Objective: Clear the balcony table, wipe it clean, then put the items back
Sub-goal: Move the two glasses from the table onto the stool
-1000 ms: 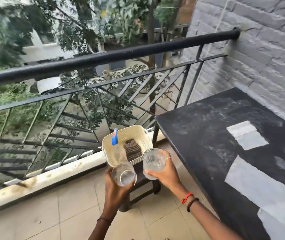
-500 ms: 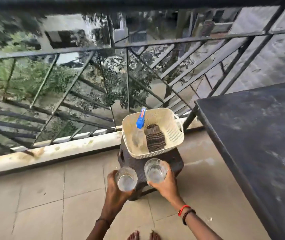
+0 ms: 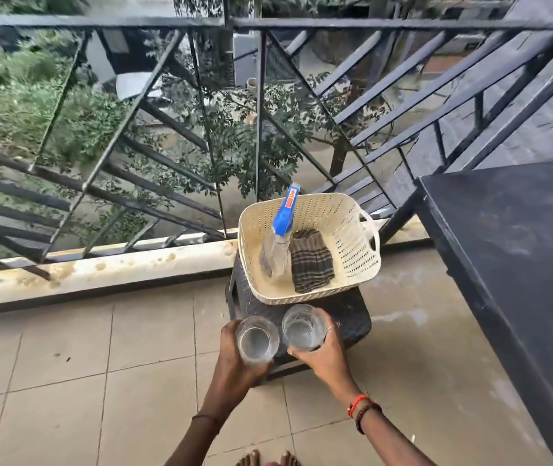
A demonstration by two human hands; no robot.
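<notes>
The beige tiled floor [image 3: 66, 381] carries a dark stool [image 3: 352, 317] at centre, and a black table whose scuffed, pale-smeared tabletop [image 3: 503, 247] fills the 3 o'clock side. Bare feet [image 3: 268, 459] stand on the tiles at 6 o'clock. A cream perforated basket [image 3: 362, 257] sits on the stool toward its 12 o'clock edge. Inside the basket a blue-headed spray bottle [image 3: 276, 250] leans at 9 o'clock, with a striped brown cloth [image 3: 312, 264] just beside it. At the stool's 6 o'clock edge the left hand [image 3: 234, 361] grips the left glass [image 3: 256, 338] and the right hand [image 3: 325, 358] grips the right glass [image 3: 302, 327]. Whether either glass touches the stool cannot be told.
</notes>
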